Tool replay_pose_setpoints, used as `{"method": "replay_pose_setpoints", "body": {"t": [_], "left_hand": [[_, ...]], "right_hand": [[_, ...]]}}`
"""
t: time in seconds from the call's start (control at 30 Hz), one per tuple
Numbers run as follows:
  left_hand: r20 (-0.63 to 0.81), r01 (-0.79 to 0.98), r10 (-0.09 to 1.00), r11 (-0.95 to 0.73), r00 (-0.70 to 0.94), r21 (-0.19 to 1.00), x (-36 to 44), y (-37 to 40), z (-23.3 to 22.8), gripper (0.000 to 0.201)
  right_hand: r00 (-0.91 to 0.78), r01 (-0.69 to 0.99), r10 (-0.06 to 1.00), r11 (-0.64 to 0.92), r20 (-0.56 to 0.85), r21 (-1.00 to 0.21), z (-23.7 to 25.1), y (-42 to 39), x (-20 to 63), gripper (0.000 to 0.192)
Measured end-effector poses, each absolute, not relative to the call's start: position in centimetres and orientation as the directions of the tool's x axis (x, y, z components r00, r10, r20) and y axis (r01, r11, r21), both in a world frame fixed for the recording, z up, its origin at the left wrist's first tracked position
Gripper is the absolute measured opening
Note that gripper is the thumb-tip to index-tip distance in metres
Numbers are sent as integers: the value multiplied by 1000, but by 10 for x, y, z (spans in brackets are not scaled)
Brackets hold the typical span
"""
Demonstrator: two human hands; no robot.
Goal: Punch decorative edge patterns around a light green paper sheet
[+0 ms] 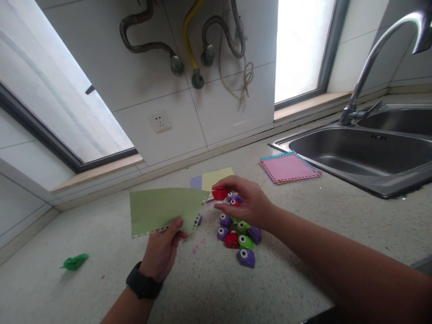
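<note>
My left hand (pixel 164 249) pinches a light green sheet of paper (pixel 162 207) by its lower edge, thumb on top. Small cut-out shapes run along the sheet's lower and right edges. Just right of the sheet, my right hand (pixel 248 200) grips a red craft punch (pixel 219 193) between thumb and fingers, close to the paper's upper right corner. Whether the punch touches the paper I cannot tell. Below my right hand lie several more craft punches, among them a purple one (pixel 246 257), a green one (pixel 245 242) and another red one (pixel 231 240).
Behind my hands lie yellow paper (pixel 218 175) and purple paper (pixel 196 182). A stack of punched sheets with pink paper (pixel 290 168) on top sits beside the steel sink (pixel 337 157). Crumpled green plastic (pixel 74 262) is at the left. Pink paper scraps (pixel 199 245) dot the counter.
</note>
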State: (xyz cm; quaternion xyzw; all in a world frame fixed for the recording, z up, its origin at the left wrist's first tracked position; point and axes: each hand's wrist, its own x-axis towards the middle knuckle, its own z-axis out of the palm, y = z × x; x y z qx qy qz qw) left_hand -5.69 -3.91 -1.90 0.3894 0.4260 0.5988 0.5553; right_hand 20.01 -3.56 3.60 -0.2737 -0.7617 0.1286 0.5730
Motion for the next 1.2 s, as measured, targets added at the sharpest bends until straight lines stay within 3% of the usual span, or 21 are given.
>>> {"method": "replay_pose_setpoints", "body": {"t": [0.27,0.43,0.53,0.7,0.87,1.2], "left_hand": [[-8,-316,997,-17,-77,949,-56,-39,-17,24],[-1,-302,997,-22,-77,953,-58,-37,-21,22],[17,-304,998,-35,-61,952,-59,-37,-24,28],[91,-294,995,-96,-32,951,-57,-40,-23,59],[129,-289,992,-127,-10,949,-55,-44,-20,66],[94,-260,995,-95,-17,961,-57,-43,-23,59]], "right_hand": [[-241,285,557,823,795,-491,36,-37,199,35],[-249,270,629,775,736,-571,35,-36,199,32],[-277,215,728,683,627,-698,32,-35,199,27],[-393,-34,842,388,369,-921,25,-32,197,23],[-420,-116,870,231,258,-966,23,-26,196,25],[-452,-106,875,143,176,-984,12,-19,194,32]]}}
